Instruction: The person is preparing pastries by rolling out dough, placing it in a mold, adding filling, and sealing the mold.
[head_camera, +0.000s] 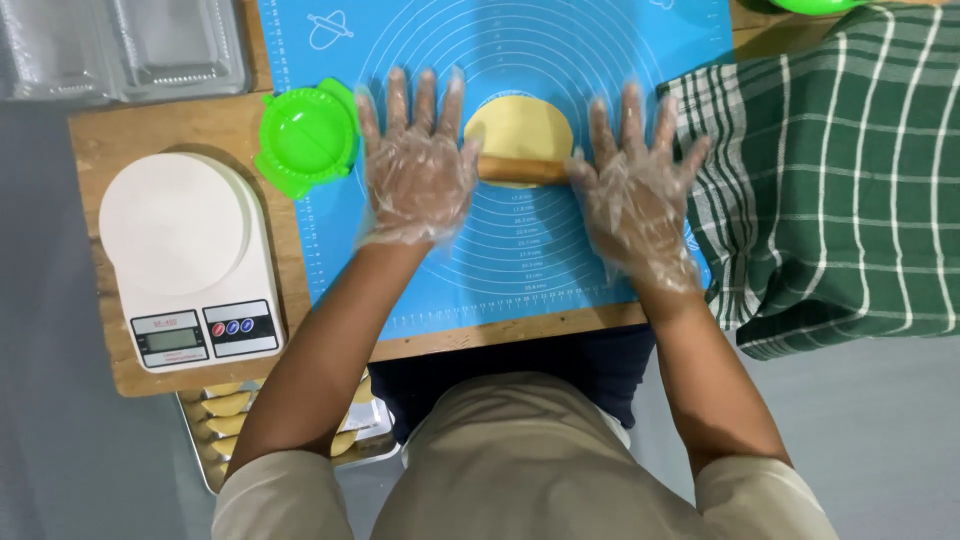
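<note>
A round, flattened disc of pale yellow dough (520, 125) lies on a blue silicone baking mat (560, 260) with printed circles. A wooden rolling pin (523, 169) lies across the near edge of the dough. My left hand (415, 165), in a clear plastic glove, presses flat on the pin's left end with fingers spread. Over the pin's right end my right hand (632, 195), also gloved, rests flat with fingers apart.
A green plastic dumpling press (305, 135) sits left of the mat. A white kitchen scale (185, 260) stands on the wooden board (160, 125). A green checked cloth (830, 180) covers the right side. Clear plastic containers (120, 45) sit far left. A tray of folded dumplings (225, 415) lies below.
</note>
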